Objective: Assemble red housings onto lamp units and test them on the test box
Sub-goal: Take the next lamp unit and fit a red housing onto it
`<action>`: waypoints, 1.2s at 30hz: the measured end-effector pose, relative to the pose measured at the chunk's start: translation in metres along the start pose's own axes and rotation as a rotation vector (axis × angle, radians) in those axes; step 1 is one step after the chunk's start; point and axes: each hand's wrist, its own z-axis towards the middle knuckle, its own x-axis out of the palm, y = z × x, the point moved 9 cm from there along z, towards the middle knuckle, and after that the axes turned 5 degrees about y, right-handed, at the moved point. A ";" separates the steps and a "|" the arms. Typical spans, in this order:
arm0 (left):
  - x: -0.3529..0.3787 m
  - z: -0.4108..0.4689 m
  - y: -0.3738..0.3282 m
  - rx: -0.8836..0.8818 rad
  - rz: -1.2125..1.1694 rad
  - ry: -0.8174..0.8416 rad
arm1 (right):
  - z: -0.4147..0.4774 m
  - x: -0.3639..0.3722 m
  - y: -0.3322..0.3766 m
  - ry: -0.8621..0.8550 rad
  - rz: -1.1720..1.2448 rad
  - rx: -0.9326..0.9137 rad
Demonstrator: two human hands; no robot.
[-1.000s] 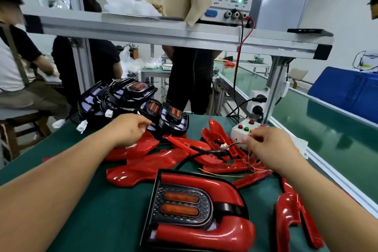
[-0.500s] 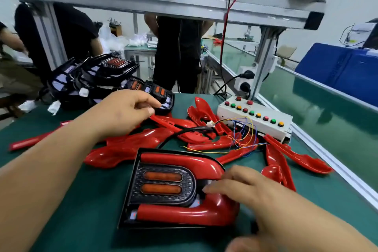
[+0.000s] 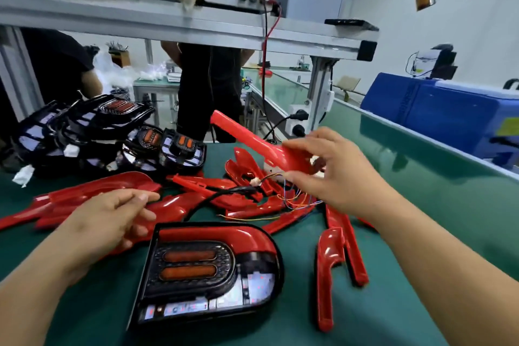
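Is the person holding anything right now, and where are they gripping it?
The right hand pinches a red housing by its wide end, with the narrow end pointing up. The left hand holds nothing.

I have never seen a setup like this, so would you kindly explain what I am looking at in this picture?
There is no machine: a camera on a person's head looks down at their two bare hands. The right hand pinches a long red housing, lifted above the green bench. The left hand is open over loose red housings. Nearest lies a lamp unit, its upper curve red, its lower part bare. More lamp units are piled far left; coloured wires lie mid-bench.
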 end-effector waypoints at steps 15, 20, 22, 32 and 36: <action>0.001 -0.007 -0.010 0.138 0.168 0.003 | -0.014 0.010 -0.070 0.027 -0.112 0.441; 0.005 -0.010 -0.028 0.222 0.121 -0.046 | -0.079 0.070 -0.084 0.471 -0.331 0.643; 0.001 -0.010 -0.029 0.240 0.106 -0.079 | -0.081 0.074 -0.087 0.475 -0.375 0.660; -0.007 -0.011 -0.034 0.298 -0.055 -0.144 | -0.057 0.023 -0.067 -0.249 1.347 0.545; 0.015 -0.027 -0.060 0.401 -0.156 -0.029 | -0.036 0.054 -0.030 -0.236 1.557 0.484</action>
